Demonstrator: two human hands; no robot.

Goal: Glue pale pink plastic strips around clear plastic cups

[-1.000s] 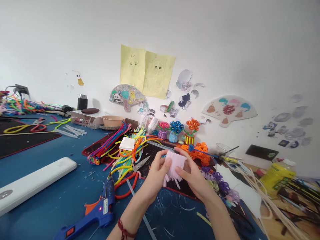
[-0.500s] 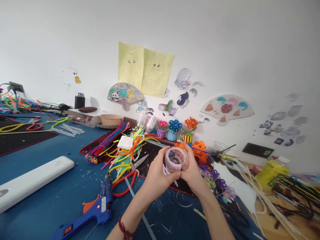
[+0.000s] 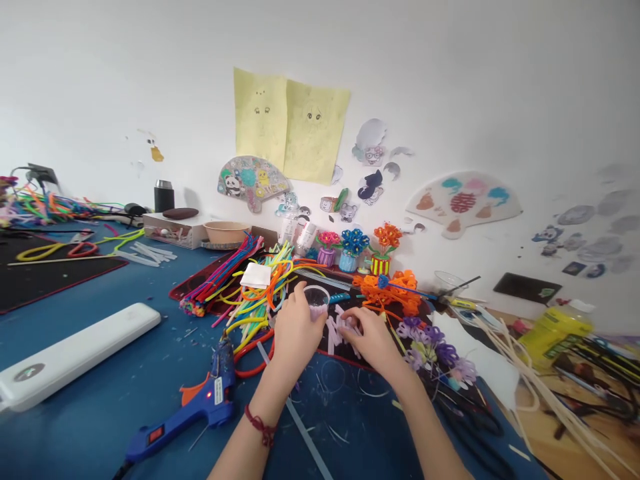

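Note:
My left hand is wrapped round a clear plastic cup with pale purple pipe cleaner on its side; the cup's round rim faces up. Just right of it, my right hand has its fingers bent down onto a small pile of short pale purple pipe cleaner pieces on the dark mat. Its fingertips touch the pieces, and whether one is pinched is too small to tell.
A blue glue gun with a lit red light lies at the lower left, near a long white device. Bundled pipe cleaners lie behind my left hand. Purple flowers and orange loops are at the right.
Both hands were around the cup. My right hand has let go of it and moved to the purple pieces, while my left hand has shifted left with the cup. The view has shifted slightly.

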